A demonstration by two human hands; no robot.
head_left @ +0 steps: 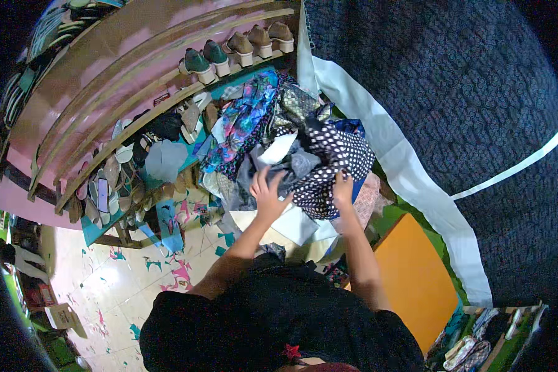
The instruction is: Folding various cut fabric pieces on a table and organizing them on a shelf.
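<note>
A heap of fabric pieces lies before me. My right hand (343,190) is closed, pinching the right side of a black cloth with white polka dots (347,146). My left hand (268,196) is open, its fingers spread over dark grey fabric (247,177) left of the polka-dot cloth. A white scrap (278,149) rests just beyond the left fingertips. Farther back are a blue-purple floral cloth (245,121) and a shiny gold-and-black patterned fabric (297,102). White pieces (296,224) lie between my forearms, and pink fabric (367,201) shows right of my right hand.
Wooden shelves (161,84) at the back left hold several heeled shoes (245,48). Shoes and scraps cover a teal bench (93,230) below. Cuttings (181,273) litter the tiled floor. An orange board (418,279) stands at right, beside a large dark patterned sheet (440,80) with a white border.
</note>
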